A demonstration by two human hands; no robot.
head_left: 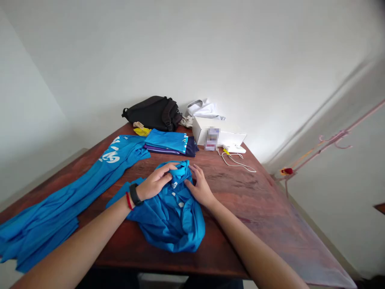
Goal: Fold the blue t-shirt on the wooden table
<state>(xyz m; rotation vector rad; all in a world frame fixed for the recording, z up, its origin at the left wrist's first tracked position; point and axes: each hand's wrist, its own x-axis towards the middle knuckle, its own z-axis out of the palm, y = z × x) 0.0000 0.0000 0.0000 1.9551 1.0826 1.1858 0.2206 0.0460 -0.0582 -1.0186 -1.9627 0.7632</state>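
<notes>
A blue shirt (173,228) lies bunched on the wooden table in front of me, with small white marks near its gathered upper part. From the left, my left hand (155,182) pinches the rolled edge of that upper part between thumb and fingers. My right hand (202,188) grips the same gathered cloth from the right, its thumb on the near side; some fingertips are hidden behind the fabric. Past my hands is a stack of folded clothes with a blue folded garment (165,139) on top. Another blue garment (81,192) with white print stretches loosely along the left side.
On the wooden table (258,204), a black backpack (150,113) leans by the wall beside a white box (222,127) and a white bag (206,109). A white cable (237,164) lies near the box. A pink rack (331,138) stands right of the table.
</notes>
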